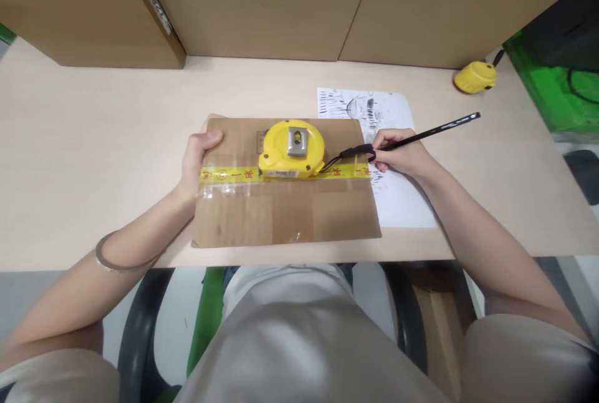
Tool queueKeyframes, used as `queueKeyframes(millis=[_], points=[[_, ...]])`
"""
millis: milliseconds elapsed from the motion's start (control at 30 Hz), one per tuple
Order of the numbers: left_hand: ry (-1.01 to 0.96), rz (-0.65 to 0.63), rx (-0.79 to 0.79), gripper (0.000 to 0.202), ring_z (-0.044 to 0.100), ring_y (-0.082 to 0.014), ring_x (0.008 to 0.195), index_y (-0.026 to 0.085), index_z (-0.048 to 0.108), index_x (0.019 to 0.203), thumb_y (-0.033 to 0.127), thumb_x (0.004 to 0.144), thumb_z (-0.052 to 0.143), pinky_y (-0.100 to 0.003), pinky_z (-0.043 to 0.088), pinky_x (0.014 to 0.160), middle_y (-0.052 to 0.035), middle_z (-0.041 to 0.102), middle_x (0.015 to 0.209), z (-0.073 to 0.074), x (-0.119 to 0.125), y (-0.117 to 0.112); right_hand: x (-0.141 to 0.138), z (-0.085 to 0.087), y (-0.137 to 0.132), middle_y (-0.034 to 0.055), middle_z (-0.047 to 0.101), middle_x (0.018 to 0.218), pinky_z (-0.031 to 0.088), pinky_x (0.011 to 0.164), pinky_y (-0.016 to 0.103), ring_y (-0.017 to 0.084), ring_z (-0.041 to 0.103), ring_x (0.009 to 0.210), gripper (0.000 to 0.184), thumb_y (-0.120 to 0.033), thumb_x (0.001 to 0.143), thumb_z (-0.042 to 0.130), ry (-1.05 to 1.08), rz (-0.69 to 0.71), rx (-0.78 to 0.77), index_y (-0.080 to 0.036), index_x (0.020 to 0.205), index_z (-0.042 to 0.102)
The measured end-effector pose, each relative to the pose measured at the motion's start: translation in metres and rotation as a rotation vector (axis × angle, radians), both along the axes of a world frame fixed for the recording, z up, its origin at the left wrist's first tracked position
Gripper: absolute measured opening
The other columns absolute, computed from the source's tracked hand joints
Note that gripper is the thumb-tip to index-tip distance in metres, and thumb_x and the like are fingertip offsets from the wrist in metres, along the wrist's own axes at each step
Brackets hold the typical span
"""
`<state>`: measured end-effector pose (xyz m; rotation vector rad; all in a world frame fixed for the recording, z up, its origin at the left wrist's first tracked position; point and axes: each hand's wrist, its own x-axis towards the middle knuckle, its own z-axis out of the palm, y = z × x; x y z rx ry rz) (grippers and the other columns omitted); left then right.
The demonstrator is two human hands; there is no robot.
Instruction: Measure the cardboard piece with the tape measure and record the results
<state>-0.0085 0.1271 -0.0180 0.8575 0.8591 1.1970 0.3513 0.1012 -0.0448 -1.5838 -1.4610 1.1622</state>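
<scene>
My left hand (194,163) is closed on the left edge of a brown cardboard piece (290,216), its thumb on top and its other fingers hidden underneath. Yellow packing tape (224,174) with red print runs across the cardboard. On top lies a yellow tape measure (291,150), metal clip facing up, its black wrist strap (353,152) reaching to the fingertips of my right hand (397,152). That hand grips a black pencil (433,130), which slants up to the right; its tip is hidden. Partly under the cardboard is a white paper sheet (407,203) with black pencil marks.
Large cardboard boxes (262,10) stand along the back of the pale table (93,141). A second yellow tape measure (475,77) sits at the back right, near a green surface (538,91) with a dark object. A chair armrest (140,328) shows below the table edge.
</scene>
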Motion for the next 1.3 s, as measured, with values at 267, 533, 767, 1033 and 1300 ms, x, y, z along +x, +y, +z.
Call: queueKeyframes(millis=[267,533,767,1033,1300], points=[[-0.018,-0.003,-0.005,0.021,0.068,-0.037,0.111,0.018,0.058,0.081,0.037,0.074,0.066,-0.049,0.059,0.088,-0.0085,0.069,0.09,-0.0017,-0.0006,-0.0002,-0.0004,0.0,-0.0016,-0.0006,0.053,0.045,0.034,0.038,0.027,0.009,0.046,0.037,0.044,-0.041,0.065,0.094,-0.015,0.007,0.013,-0.023,0.057,0.056],[-0.034,-0.004,-0.022,0.021,0.068,-0.0348,0.106,0.019,0.058,0.077,0.037,0.071,0.069,-0.046,0.059,0.088,-0.0047,0.063,0.075,-0.0029,-0.0021,0.0009,-0.0007,-0.0023,-0.0016,-0.002,0.052,0.043,0.029,0.037,0.026,0.009,0.043,0.036,0.05,-0.05,0.063,0.095,-0.026,-0.02,0.043,-0.023,0.056,0.053],[-0.035,0.001,-0.027,0.024,0.069,-0.0344,0.106,0.018,0.059,0.081,0.037,0.07,0.069,-0.045,0.058,0.087,-0.0078,0.069,0.091,-0.0024,-0.0015,0.0018,0.0027,-0.0059,-0.0016,-0.0021,0.052,0.042,0.03,0.036,0.025,0.009,0.044,0.035,0.051,-0.052,0.06,0.095,-0.028,-0.029,0.069,-0.023,0.056,0.054],[-0.05,-0.04,-0.014,0.024,0.067,-0.0337,0.109,0.018,0.057,0.083,0.039,0.076,0.066,-0.044,0.057,0.088,-0.0078,0.069,0.092,-0.0069,-0.0041,0.0015,0.0064,-0.0079,-0.0019,-0.0002,0.055,0.046,0.033,0.035,0.025,0.01,0.047,0.038,0.047,-0.049,0.062,0.095,-0.035,-0.047,0.071,-0.022,0.058,0.057],[-0.021,-0.024,0.003,0.025,0.066,-0.033,0.108,0.018,0.058,0.085,0.039,0.075,0.067,-0.043,0.056,0.088,-0.0081,0.069,0.093,-0.0027,-0.0021,0.0004,0.0063,-0.007,-0.0008,-0.0005,0.054,0.046,0.032,0.035,0.025,0.009,0.046,0.038,0.047,-0.047,0.064,0.095,-0.04,-0.028,0.051,-0.022,0.057,0.056]])
